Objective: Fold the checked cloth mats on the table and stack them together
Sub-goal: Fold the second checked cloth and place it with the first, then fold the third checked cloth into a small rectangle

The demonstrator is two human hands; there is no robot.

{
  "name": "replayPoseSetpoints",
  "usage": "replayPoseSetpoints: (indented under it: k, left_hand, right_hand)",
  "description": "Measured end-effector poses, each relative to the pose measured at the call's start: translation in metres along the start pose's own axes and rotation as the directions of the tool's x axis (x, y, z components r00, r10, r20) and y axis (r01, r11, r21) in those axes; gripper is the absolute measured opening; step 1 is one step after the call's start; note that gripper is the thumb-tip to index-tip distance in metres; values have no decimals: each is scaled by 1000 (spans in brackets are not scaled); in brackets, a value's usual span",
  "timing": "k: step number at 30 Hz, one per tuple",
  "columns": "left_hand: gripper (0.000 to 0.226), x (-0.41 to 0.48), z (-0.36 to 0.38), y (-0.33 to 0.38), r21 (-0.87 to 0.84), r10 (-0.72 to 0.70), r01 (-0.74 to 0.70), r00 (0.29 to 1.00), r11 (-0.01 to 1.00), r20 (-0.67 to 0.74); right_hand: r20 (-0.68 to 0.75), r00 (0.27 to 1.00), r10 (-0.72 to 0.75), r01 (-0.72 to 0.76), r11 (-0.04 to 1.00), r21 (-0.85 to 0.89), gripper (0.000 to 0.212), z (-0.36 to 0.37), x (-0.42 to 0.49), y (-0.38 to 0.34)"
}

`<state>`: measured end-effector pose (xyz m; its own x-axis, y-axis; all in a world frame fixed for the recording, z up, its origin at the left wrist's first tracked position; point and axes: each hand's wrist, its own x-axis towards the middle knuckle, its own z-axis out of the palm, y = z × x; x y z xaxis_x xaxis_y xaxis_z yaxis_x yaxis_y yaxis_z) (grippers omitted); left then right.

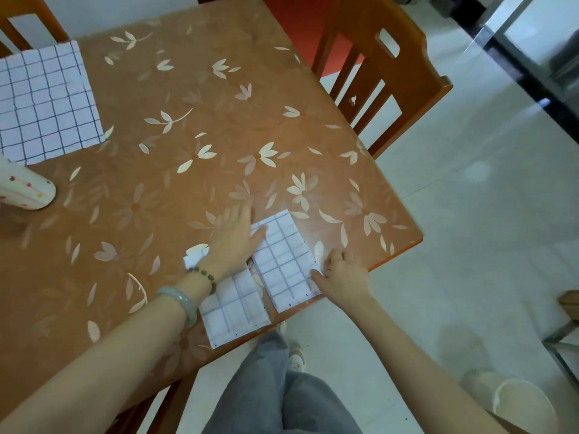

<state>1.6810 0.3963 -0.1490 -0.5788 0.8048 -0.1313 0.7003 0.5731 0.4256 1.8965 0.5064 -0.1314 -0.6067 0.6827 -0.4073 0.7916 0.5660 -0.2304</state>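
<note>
Two folded mats (233, 303) lie side by side at the table edge (391, 261), long axes pointing away; left hand (233, 242) flat across both, right hand (340, 277) pinching the right mat (282, 261) by its outer edge.

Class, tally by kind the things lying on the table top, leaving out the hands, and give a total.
Checked cloth mats: 3
White spotted container: 1
Total: 4
</note>
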Motion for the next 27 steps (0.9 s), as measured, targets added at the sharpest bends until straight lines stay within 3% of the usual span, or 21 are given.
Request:
replayPoseSetpoints:
  k: [2,3,5,11,16,19,21,24,27]
  left_hand:
    - [65,-24,11,4,201,236,-228,972,953,-18]
    - [70,-36,18,4,261,324,-318,946,911,20]
    - [75,-55,32,0,322,372,-391,920,862,121]
    - [84,-77,49,-9,373,237,-337,928,864,289]
    - [85,-80,46,-7,379,166,-292,928,878,333]
    - [82,-83,33,3,274,151,-233,945,933,290]
    - [79,-87,17,17,107,85,-112,969,988,230]
    - [84,-107,-23,39,-201,-33,73,980,977,195]
    - [81,-151,-61,53,-423,-85,99,995,901,52]
  right_hand:
    - [-169,950,-263,238,958,-158,52,9,-11,2]
    - [-178,915,-362,324,922,-212,55,16,-16,4]
    - [-90,874,-478,440,856,-272,61,34,-24,10]
    - [169,875,-453,483,810,-331,69,61,-31,23]
    - [199,874,-444,485,831,-275,70,54,-31,21]
    - [172,883,-437,460,878,-133,75,23,-36,15]
    - [174,907,-383,396,917,-48,70,-5,-42,9]
    - [138,938,-319,336,933,-130,49,-50,-61,-8]
    - [149,920,-361,388,891,-237,48,-81,-86,-36]
